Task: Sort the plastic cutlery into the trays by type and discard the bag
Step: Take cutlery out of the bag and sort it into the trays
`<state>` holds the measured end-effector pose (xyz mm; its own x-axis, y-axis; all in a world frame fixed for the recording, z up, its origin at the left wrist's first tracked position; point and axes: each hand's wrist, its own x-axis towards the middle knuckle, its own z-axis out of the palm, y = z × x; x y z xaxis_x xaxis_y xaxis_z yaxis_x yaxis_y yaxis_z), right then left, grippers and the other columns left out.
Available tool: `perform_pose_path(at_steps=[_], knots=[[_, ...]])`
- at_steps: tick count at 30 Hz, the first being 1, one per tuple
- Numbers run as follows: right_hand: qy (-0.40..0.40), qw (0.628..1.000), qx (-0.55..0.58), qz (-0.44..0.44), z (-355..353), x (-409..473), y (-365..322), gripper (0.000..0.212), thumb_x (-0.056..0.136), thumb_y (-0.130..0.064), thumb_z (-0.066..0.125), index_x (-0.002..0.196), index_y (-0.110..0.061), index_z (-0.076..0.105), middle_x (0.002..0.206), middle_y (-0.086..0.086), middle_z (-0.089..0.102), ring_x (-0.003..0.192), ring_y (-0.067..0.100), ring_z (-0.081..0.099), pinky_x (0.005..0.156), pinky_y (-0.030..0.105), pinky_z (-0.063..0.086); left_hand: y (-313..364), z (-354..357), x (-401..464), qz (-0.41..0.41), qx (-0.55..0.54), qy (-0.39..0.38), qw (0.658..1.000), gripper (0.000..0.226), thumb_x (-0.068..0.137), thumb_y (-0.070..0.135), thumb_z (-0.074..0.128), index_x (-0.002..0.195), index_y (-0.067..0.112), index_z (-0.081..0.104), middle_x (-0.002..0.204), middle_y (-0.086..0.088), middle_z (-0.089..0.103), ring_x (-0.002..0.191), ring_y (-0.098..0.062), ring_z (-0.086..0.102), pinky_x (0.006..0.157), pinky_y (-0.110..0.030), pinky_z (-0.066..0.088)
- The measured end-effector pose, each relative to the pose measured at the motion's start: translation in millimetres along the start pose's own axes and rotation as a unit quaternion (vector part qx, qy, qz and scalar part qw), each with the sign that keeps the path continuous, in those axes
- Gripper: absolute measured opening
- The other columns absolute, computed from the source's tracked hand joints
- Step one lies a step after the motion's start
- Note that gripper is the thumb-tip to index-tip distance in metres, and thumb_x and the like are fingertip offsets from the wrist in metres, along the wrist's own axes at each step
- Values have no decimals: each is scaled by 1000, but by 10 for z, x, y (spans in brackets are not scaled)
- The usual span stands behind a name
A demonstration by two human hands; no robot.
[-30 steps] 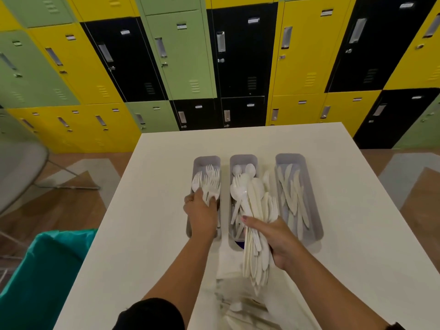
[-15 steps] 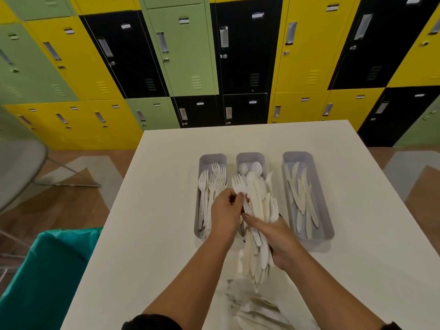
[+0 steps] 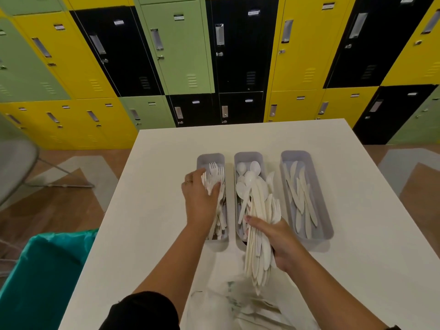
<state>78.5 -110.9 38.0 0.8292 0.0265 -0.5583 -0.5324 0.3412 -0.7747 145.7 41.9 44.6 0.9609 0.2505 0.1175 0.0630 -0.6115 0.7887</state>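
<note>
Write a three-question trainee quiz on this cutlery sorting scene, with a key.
1. True or false: the right hand grips a bundle of cutlery over the middle tray.
2. Which tray holds only knives? A) left tray B) middle tray C) right tray
3. Fill in: the left hand is putting forks into the ___ tray.

Key: 1 true; 2 C; 3 left.

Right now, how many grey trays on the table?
3, side by side: left tray holds forks, middle tray spoons, right tray knives. None seems hidden.
</note>
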Motion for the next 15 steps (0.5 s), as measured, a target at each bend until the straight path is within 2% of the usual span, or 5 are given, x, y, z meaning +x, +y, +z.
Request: perform_pose_path(at_steps=[2, 4, 7, 10, 15], knots=[[5, 1000, 4, -5, -4, 13, 8, 39, 77, -7, 74, 114, -8, 62, 91, 16, 69, 84, 31, 66, 76, 44, 57, 86, 15, -55, 12, -68, -37, 997, 33, 90, 28, 60, 119, 15, 53, 117, 0, 56, 104, -14, 54, 85, -24, 44], [12, 1000, 4, -20, -3, 16, 10, 37, 78, -6, 72, 113, -9, 63, 97, 18, 70, 90, 34, 67, 84, 50, 55, 233, 27, -130, -45, -136, -186, 972, 37, 90, 41, 54, 117, 16, 54, 111, 1, 62, 96, -15, 61, 84, -28, 50], [27, 998, -11, -51, 20, 18, 3, 25, 82, -5, 68, 105, -14, 65, 93, 15, 72, 85, 30, 70, 76, 43, 58, 389, 93, -318, -94, -95, -375, 917, 51, 89, 46, 53, 130, 16, 44, 121, -3, 58, 104, -17, 59, 85, -28, 49], [59, 995, -53, -65, 17, 19, 14, 20, 86, -5, 61, 103, -16, 66, 92, 15, 71, 85, 30, 70, 78, 46, 58, 377, 230, -456, -91, -103, -380, 915, 37, 94, 29, 51, 125, 10, 49, 120, -7, 59, 106, -20, 57, 86, -29, 49], [36, 997, -41, -56, -111, -48, -28, 32, 78, -12, 73, 108, -17, 64, 99, 11, 72, 91, 27, 69, 84, 44, 56, 375, 248, -464, -206, -208, -334, 896, 31, 93, 19, 45, 112, -4, 55, 112, -25, 60, 99, -31, 59, 96, -49, 46]])
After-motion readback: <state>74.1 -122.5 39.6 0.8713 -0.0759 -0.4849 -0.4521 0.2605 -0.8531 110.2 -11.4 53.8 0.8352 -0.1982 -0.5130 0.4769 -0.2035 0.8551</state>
